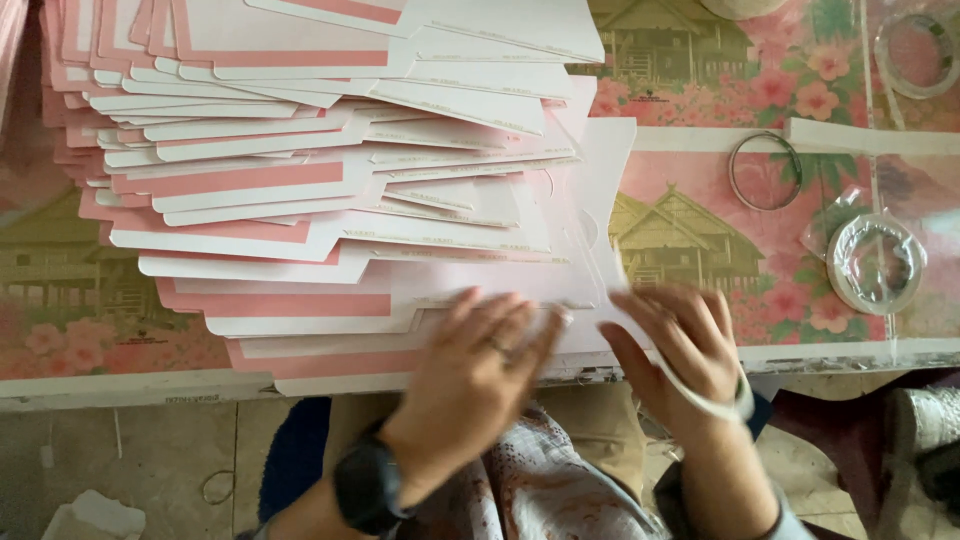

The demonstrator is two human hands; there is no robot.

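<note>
A big fanned-out stack of flat pink and white die-cut cardboard blanks (300, 160) covers the table's left and middle. My left hand (475, 375) presses flat on the nearest blank at the table's front edge, fingers spread; a ring is on one finger and a black watch on the wrist. My right hand (680, 345) rests beside it on the blank's right end, fingers curled, with a thin white strip of tape (700, 395) running across the palm to the wrist. Both hands are motion-blurred.
The table wears a floral cloth printed with houses (690, 230). A thin tape ring (765, 170) lies right of the stack, a wrapped tape roll (875, 262) further right, another ring (918, 52) at the top right. Tiled floor lies below the table edge (130, 390).
</note>
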